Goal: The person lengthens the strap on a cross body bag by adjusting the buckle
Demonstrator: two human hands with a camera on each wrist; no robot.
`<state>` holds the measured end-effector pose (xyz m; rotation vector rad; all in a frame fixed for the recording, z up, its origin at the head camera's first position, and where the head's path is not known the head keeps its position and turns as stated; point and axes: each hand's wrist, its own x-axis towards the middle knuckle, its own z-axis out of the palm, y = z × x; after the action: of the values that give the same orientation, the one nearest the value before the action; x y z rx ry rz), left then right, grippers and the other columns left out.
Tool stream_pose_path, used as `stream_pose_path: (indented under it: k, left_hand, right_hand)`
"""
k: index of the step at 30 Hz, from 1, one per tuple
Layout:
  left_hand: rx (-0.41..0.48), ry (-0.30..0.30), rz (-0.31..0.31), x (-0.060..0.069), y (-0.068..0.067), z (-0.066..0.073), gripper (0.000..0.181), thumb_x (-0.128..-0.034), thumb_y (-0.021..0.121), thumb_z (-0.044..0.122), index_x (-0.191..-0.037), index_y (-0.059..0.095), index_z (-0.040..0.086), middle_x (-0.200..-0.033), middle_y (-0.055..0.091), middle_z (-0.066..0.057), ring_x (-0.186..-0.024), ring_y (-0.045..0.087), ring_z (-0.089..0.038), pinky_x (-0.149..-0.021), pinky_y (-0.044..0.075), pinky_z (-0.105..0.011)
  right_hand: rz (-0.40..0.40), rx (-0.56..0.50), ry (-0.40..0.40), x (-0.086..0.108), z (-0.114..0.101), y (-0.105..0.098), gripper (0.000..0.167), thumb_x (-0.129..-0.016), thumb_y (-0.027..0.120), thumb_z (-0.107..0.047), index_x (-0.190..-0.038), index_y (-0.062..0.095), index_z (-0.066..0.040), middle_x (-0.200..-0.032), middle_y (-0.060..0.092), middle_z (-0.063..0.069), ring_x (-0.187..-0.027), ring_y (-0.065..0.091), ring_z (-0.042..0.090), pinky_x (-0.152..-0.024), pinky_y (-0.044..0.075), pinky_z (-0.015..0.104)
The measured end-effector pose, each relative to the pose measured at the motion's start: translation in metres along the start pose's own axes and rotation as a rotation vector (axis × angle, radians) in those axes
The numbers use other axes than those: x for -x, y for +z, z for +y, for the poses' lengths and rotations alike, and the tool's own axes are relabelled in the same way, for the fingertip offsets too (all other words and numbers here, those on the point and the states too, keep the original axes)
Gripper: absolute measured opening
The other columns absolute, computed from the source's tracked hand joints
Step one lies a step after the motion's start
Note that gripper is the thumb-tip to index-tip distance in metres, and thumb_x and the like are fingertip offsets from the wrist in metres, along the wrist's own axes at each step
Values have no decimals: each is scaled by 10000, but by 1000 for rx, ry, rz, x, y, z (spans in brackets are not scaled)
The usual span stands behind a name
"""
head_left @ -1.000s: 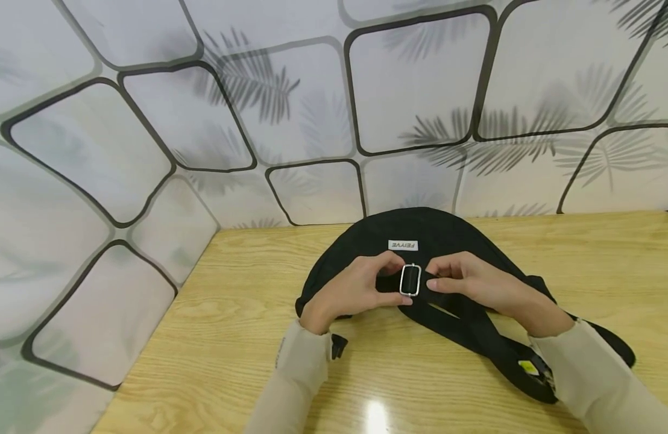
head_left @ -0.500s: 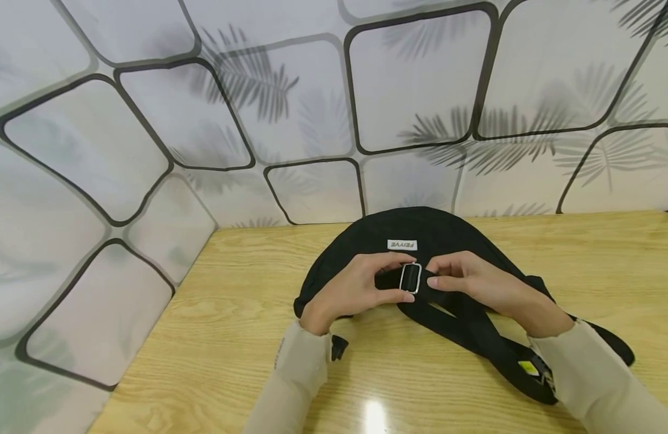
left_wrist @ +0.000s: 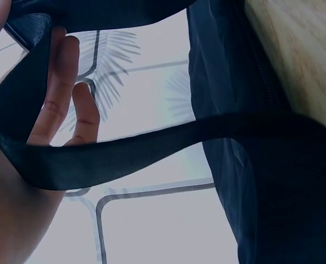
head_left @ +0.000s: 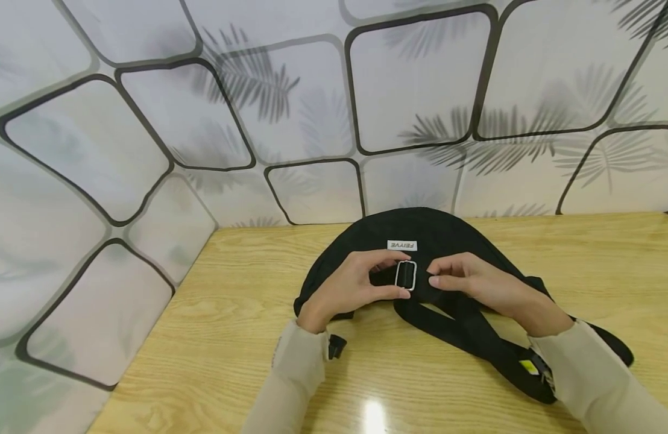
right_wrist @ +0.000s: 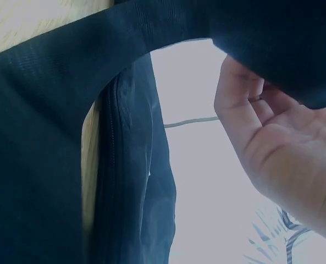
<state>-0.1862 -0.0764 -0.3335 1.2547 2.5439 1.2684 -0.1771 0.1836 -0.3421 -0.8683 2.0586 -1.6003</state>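
Observation:
A black half-moon bag (head_left: 415, 226) with a white label lies on the table, its wide strap (head_left: 448, 325) looping toward the front right. My left hand (head_left: 361, 277) holds a silver rectangular slide buckle (head_left: 406, 275) between thumb and fingers at its top and bottom edges. Just right of the buckle, my right hand (head_left: 475, 280) pinches the black strap between thumb and index finger. In the left wrist view, a loop of strap (left_wrist: 97, 162) runs across the left hand (left_wrist: 55, 104). The strap hides the right fingertips in the right wrist view, where the right hand (right_wrist: 283, 132) shows below it.
A black plastic clip (head_left: 336, 346) lies beside the left cuff. A yellow tag (head_left: 529, 367) shows on the strap by the right sleeve. The wooden table (head_left: 220, 313) meets a patterned cloth wall (head_left: 415, 96) at the back and left.
My left hand has shifted slightly left with the buckle, widening the gap between the buckle and my right fingertips. The right hand has stayed nearly still.

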Motion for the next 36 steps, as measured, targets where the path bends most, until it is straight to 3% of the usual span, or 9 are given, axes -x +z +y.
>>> stream_pose_path:
  k: [8, 13, 16, 23, 27, 31, 36]
  left_hand:
    - [42, 17, -15, -2, 5, -2, 489, -862, 834, 134, -1314, 671, 42, -1256, 692, -72, -1110, 640, -105, -930, 490, -239]
    - [100, 76, -49, -7, 13, -3, 469, -851, 833, 93, -1287, 677, 20, -1191, 715, -88, -1058, 653, -53, -906, 508, -227]
    - [90, 97, -38, -8, 13, -3, 475, -845, 837, 93, -1285, 676, 17, -1186, 716, -87, -1045, 659, -52, -899, 511, -222]
    - [34, 42, 37, -1, -2, -2, 539, -859, 834, 127, -1344, 638, -2, -1292, 672, -104, -1153, 646, -165, -966, 482, -259]
    - [7, 18, 76, 3, -9, -2, 571, -854, 838, 134, -1358, 621, -24, -1315, 657, -119, -1158, 640, -243, -964, 483, -287]
    - [1, 16, 80, 4, -11, -2, 572, -861, 831, 133, -1362, 613, -38, -1317, 654, -132, -1139, 641, -269, -945, 488, -294]
    - [20, -13, 60, 3, -10, -2, 571, -870, 825, 133, -1374, 608, -25, -1332, 646, -131, -1165, 636, -220, -965, 487, -300]
  right_hand:
    - [35, -14, -25, -3, 1, 5, 175, -1048, 535, -56, -963, 618, 72, -793, 539, -50, -778, 524, 151, -709, 423, 280]
    - [51, -32, -34, -4, 1, 8, 169, -1045, 514, -20, -965, 633, 70, -849, 601, -29, -811, 548, 164, -751, 451, 289]
    - [62, -51, -31, -4, 1, 8, 165, -1044, 516, -21, -973, 650, 44, -868, 617, -19, -822, 556, 159, -742, 471, 274]
    - [-23, -141, -15, -5, 3, 4, 174, -1042, 532, -42, -1008, 613, 108, -832, 637, -9, -748, 622, 107, -645, 528, 234]
    - [-35, -82, -9, -4, 6, 1, 186, -1042, 540, -58, -984, 613, 103, -745, 566, -52, -658, 562, 92, -600, 474, 226]
    - [-17, -34, -22, -3, 8, 0, 180, -1042, 547, -61, -960, 625, 80, -722, 524, -61, -633, 514, 128, -579, 435, 271]
    - [-24, -47, -57, -3, 9, 0, 170, -1049, 532, -45, -963, 625, 69, -748, 564, -55, -657, 548, 129, -592, 465, 260]
